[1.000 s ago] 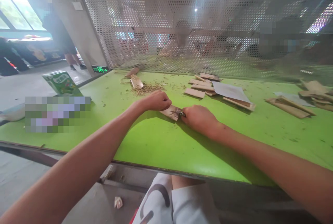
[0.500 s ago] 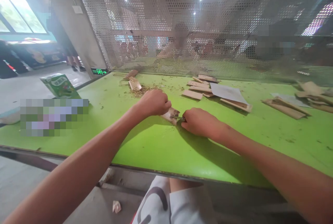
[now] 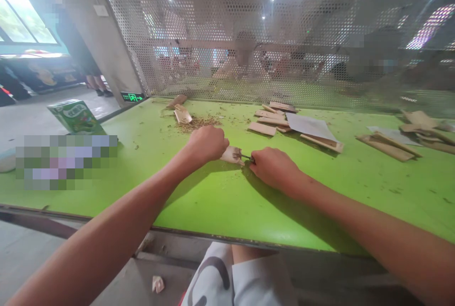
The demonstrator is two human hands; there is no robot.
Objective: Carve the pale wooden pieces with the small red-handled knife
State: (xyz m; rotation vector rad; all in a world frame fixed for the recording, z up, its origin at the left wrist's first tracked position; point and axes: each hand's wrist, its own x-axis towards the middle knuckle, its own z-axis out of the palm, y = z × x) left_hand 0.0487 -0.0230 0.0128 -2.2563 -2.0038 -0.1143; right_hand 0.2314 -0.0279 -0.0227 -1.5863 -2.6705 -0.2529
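On the green table, my left hand is closed around the left end of a pale, curved piece of wood. My right hand grips a thin dark metal tool, most of it hidden inside the fist. The tool's tip touches the dark, rough right end of the wood piece. Brown shavings lie just beyond my left hand, beside another pale piece.
Flat wood pieces with a white sheet lie at the back right, and more pieces farther right. A green box stands at the left. A perforated metal screen rises behind the table; a person stands far left.
The wood piece has turned slightly, its right end now pointing more directly at my right hand. The tool's angle has flattened a little. Both hands keep their hold, and the view has shifted slightly.
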